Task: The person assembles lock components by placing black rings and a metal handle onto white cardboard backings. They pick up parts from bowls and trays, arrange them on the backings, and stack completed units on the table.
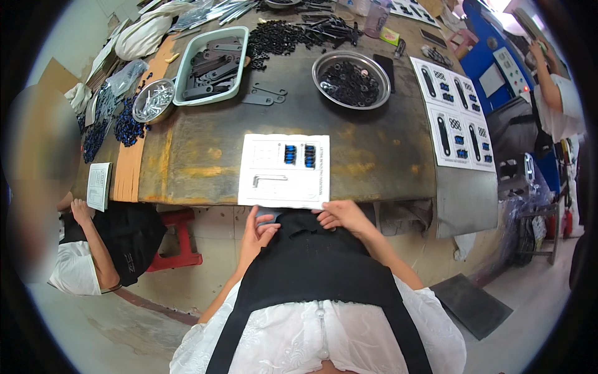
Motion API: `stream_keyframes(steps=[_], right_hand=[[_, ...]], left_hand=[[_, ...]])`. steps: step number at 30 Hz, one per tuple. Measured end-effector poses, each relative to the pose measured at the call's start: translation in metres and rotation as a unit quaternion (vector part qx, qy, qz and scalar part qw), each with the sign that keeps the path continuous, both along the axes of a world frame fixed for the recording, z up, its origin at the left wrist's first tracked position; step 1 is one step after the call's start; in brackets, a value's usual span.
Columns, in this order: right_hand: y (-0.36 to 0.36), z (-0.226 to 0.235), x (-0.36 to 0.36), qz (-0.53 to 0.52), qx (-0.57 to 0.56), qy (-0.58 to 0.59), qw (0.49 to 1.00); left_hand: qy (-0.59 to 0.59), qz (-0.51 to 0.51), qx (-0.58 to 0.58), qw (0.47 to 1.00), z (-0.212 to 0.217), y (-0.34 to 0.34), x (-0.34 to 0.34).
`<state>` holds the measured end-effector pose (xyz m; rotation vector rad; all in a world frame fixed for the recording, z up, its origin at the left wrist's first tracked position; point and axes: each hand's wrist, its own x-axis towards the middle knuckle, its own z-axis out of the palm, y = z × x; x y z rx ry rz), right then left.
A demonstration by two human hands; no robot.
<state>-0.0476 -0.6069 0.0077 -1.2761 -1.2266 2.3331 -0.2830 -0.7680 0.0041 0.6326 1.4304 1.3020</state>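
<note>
A white printed card (283, 149) lies at the table's front edge before me, its near edge at the brink. Two rows of blue-and-black screws sit on its upper right part, and an L-shaped key is pictured lower down. My right hand (344, 217) pinches the card's near right corner between thumb and fingers. Under the near left edge is my left hand (254, 234), fingers apart, with a fingertip close to or touching that edge; it holds nothing I can see.
Across the table stand a metal bowl of black rings (352, 80), a pale green tub of flat metal wrenches (212, 65) and a bowl of silver screws (153, 101). Packed cards (458, 112) lie at right. A co-worker's hand (81, 212) holds another card at left.
</note>
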Motion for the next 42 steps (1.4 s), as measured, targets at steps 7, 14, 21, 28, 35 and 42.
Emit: stream_keyframes(steps=[7,14,21,28,35,42], right_hand=[[0.021,0.014,0.067,-0.112,0.048,-0.072,0.99],[0.026,0.011,0.077,-0.12,0.072,-0.1,0.985],[0.012,0.016,0.099,-0.103,0.159,-0.224,0.956],[0.039,0.053,0.071,-0.16,0.271,-0.127,0.941],[0.125,0.042,-0.11,0.093,0.597,-0.055,0.795],[0.224,-0.028,-0.258,0.009,0.759,-0.218,0.614]], left_hand=[[0.133,-0.348,0.006,0.928,0.041,0.056,-0.009],[0.593,-0.153,0.181,0.769,0.062,0.228,-0.053],[0.773,-0.179,0.067,0.605,0.013,0.332,-0.136],[0.864,-0.154,0.148,0.456,-0.02,0.347,-0.152],[0.688,0.04,0.219,0.69,0.042,0.284,-0.137],[0.171,0.265,0.107,0.943,0.0,0.168,-0.17]])
